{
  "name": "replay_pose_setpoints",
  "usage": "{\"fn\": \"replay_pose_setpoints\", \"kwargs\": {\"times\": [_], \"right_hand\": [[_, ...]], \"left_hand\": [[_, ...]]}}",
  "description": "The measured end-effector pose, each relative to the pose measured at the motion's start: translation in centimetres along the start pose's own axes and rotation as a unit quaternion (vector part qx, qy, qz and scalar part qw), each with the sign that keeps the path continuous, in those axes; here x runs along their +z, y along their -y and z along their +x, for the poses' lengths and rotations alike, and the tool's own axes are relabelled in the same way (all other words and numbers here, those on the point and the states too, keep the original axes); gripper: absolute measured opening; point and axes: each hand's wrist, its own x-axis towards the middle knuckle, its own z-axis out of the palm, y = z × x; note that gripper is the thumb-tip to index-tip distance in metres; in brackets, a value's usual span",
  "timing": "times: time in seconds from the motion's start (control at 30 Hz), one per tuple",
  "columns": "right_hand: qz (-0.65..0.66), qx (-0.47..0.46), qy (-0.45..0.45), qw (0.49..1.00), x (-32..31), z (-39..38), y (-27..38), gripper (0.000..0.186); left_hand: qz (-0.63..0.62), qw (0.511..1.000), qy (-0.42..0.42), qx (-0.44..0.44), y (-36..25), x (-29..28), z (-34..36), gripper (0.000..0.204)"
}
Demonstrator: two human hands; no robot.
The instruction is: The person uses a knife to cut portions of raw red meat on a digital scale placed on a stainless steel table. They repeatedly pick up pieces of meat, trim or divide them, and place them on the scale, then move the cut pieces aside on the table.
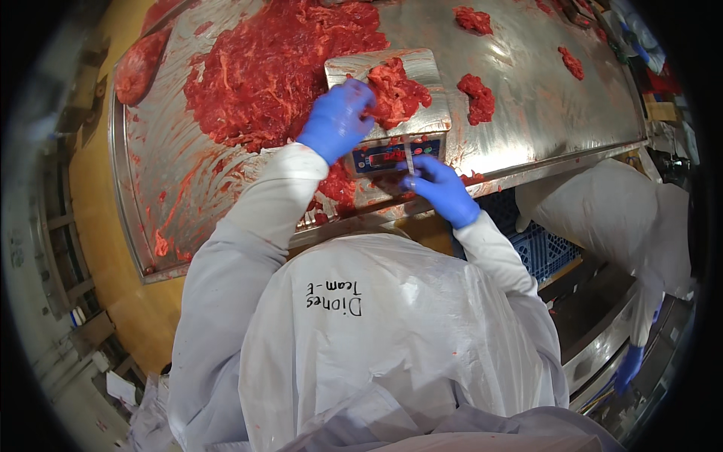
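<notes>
My left hand presses curled fingers onto the lump of minced meat sitting on the scale, steadying it on the plate so it stays clear of the edge. My right hand, fingers loosely bent and holding nothing, rests at six o'clock of the scale, by its display. The big meat heap lies at ten o'clock on the steel desk, within easy reach.

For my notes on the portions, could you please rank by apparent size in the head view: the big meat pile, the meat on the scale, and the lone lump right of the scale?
1. Big meat pile, by far the largest.
2. Meat on the scale, touched by the left hand.
3. Lone lump, smaller, though the fisheye bend makes the margin unsure.
</notes>
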Motion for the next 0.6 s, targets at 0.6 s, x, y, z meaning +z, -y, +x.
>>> {"fn": "replay_pose_setpoints", "kwargs": {"times": [0.6], "right_hand": [[-0.055,0.187,0.263,0.945,5.2,7.2,-0.2,0.030]], "left_hand": [[0.001,0.941,0.286,-0.182,11.7,0.0,-15.4,0.016]]}}
